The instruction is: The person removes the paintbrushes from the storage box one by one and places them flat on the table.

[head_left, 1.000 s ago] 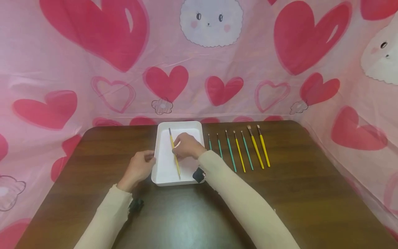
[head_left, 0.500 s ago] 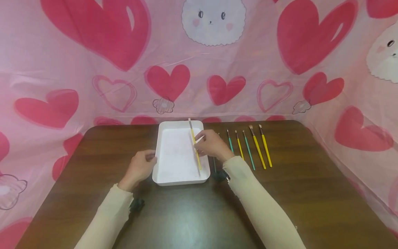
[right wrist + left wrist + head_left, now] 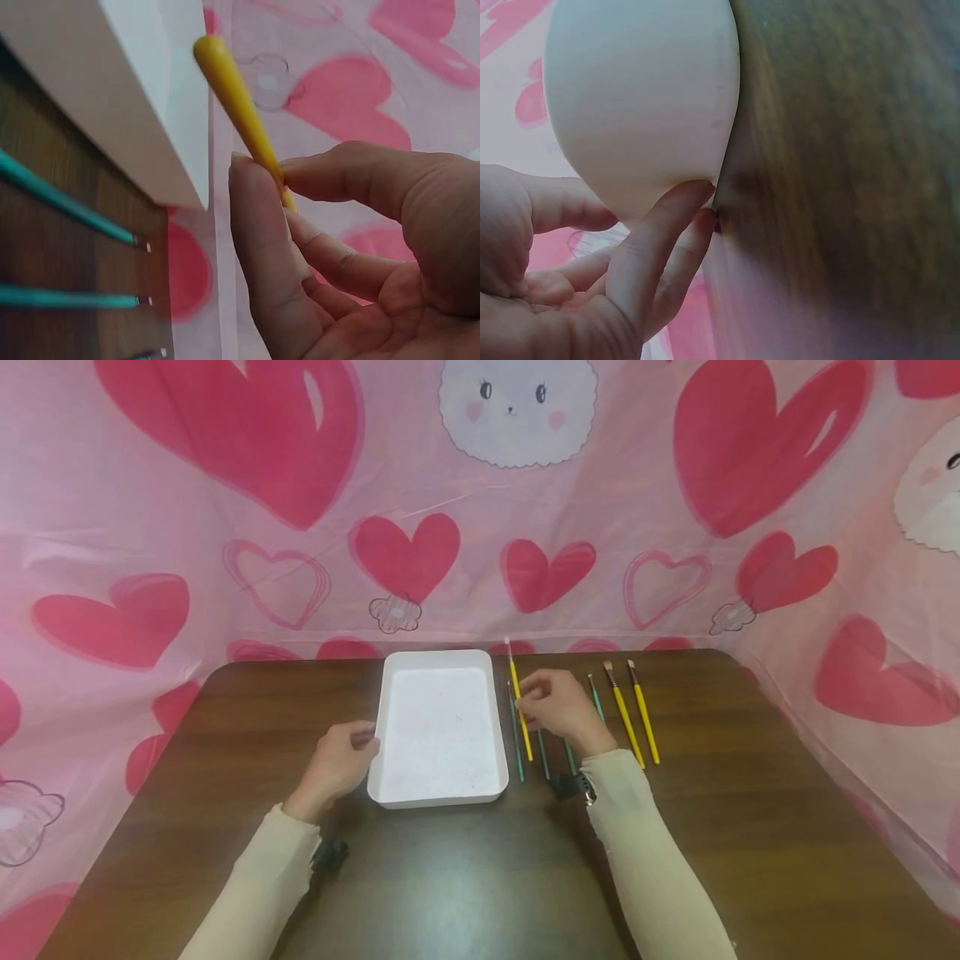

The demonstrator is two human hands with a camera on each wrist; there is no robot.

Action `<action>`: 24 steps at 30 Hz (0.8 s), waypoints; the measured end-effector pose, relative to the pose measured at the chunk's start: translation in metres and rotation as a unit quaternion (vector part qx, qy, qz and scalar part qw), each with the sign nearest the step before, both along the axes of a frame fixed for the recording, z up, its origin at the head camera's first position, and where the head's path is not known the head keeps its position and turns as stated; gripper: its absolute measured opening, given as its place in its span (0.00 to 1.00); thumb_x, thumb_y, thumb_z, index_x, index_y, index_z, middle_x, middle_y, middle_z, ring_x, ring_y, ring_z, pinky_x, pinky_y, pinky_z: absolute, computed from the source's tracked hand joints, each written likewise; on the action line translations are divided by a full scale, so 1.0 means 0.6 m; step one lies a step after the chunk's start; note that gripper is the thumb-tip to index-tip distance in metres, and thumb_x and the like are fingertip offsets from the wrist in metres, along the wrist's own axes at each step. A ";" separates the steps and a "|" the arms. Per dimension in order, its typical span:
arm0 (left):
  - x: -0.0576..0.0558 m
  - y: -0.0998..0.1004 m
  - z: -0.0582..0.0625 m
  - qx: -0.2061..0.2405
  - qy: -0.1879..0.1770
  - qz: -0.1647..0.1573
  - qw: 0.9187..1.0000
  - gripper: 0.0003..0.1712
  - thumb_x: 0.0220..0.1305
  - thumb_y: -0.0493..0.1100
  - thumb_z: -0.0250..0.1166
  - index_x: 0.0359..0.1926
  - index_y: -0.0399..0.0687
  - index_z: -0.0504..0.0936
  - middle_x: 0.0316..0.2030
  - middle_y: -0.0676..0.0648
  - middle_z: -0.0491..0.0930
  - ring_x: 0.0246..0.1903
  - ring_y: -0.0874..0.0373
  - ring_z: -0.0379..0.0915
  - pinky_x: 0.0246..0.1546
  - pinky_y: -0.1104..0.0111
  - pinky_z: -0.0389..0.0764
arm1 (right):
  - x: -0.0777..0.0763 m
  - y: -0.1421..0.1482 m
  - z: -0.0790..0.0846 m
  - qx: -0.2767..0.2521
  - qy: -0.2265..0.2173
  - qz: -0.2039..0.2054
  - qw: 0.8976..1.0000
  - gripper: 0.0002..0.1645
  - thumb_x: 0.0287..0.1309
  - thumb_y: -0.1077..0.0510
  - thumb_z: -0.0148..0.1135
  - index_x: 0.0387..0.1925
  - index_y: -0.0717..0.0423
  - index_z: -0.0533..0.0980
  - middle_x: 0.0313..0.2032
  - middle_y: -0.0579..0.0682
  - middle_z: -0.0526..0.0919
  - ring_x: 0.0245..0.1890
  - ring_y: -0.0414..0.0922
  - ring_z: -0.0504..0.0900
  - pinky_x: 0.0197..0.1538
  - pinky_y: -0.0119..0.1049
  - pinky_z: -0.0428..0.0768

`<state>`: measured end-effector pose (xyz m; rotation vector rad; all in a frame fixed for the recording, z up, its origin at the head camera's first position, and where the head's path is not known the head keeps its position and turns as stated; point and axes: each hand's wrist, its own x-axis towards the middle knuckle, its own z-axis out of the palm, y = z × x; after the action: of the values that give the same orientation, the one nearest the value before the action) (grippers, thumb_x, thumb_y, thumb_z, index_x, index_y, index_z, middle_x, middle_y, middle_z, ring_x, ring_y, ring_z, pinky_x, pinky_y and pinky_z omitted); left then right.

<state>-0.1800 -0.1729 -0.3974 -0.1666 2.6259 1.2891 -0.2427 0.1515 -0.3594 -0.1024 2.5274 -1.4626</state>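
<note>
My right hand (image 3: pixel 561 708) pinches a yellow paintbrush (image 3: pixel 513 675) between thumb and fingertips, bristle end pointing to the back. The brush hangs just right of the white tray (image 3: pixel 501 735), overlapping a teal paintbrush (image 3: pixel 516 743) in the head view. The right wrist view shows the rounded yellow handle (image 3: pixel 236 94) from close up. At the tray's left side, my left hand (image 3: pixel 341 768) grips the edge; in the left wrist view the thumb is at the rim and the fingertips (image 3: pixel 697 191) are low on the outer wall.
Several more brushes lie in a row right of the tray, some partly hidden by the right hand. Two yellow paintbrushes, a left one (image 3: pixel 624 714) and a right one (image 3: pixel 643 714), end the row. A heart-patterned pink cloth (image 3: pixel 465 568) rises behind the brown table (image 3: pixel 450 877).
The right hand has carried the yellow paintbrush from inside the tray, over its right rim, to the row of brushes. The left hand has stayed at the tray's left edge.
</note>
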 end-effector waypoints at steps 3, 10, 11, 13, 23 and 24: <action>0.000 0.000 0.000 0.002 -0.001 0.000 1.000 0.29 0.75 0.46 0.57 0.73 0.43 0.68 0.68 0.36 0.73 0.65 0.36 0.72 0.63 0.40 0.75 | -0.002 0.017 0.000 0.002 0.006 -0.005 1.000 0.21 0.65 0.60 0.65 0.57 0.63 0.76 0.43 0.61 0.84 0.35 0.49 0.88 0.45 0.46 0.89; 0.002 -0.001 -0.005 -0.002 -0.002 -0.002 1.000 0.29 0.76 0.46 0.56 0.73 0.43 0.68 0.69 0.36 0.72 0.65 0.36 0.72 0.63 0.40 0.75 | -0.008 0.059 -0.005 0.005 0.004 -0.014 1.000 0.23 0.65 0.62 0.64 0.59 0.67 0.75 0.45 0.63 0.84 0.34 0.46 0.87 0.45 0.45 0.89; 0.002 0.000 -0.005 -0.002 -0.002 -0.002 1.000 0.29 0.76 0.46 0.56 0.73 0.43 0.68 0.69 0.36 0.72 0.65 0.36 0.72 0.63 0.40 0.75 | -0.009 0.065 -0.005 0.009 0.006 -0.017 1.000 0.23 0.65 0.62 0.64 0.59 0.67 0.75 0.45 0.64 0.84 0.34 0.46 0.87 0.45 0.45 0.89; 0.003 0.000 -0.005 -0.002 -0.002 -0.004 1.000 0.29 0.76 0.46 0.56 0.73 0.42 0.68 0.69 0.35 0.72 0.65 0.36 0.72 0.63 0.40 0.75 | -0.011 0.077 -0.004 0.015 0.011 -0.020 1.000 0.23 0.65 0.62 0.63 0.59 0.68 0.75 0.46 0.65 0.84 0.33 0.45 0.87 0.45 0.45 0.89; 0.002 -0.004 -0.003 -0.005 0.005 -0.007 1.000 0.29 0.76 0.46 0.55 0.74 0.42 0.67 0.69 0.35 0.72 0.65 0.35 0.72 0.63 0.40 0.75 | -0.016 0.127 -0.002 0.040 0.017 -0.069 0.997 0.24 0.65 0.62 0.62 0.60 0.69 0.74 0.54 0.68 0.82 0.35 0.47 0.87 0.46 0.43 0.89; 0.002 -0.004 -0.004 -0.006 0.006 -0.008 1.000 0.30 0.76 0.46 0.55 0.74 0.42 0.67 0.69 0.35 0.72 0.65 0.35 0.72 0.63 0.40 0.75 | -0.017 0.133 -0.003 0.038 0.014 -0.074 0.996 0.24 0.66 0.62 0.62 0.61 0.68 0.73 0.59 0.68 0.79 0.37 0.48 0.87 0.46 0.43 0.88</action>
<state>-0.1791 -0.1755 -0.3995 -0.1401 2.6407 1.2743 -0.2531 0.2311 -0.3611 0.0785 2.6611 -1.4231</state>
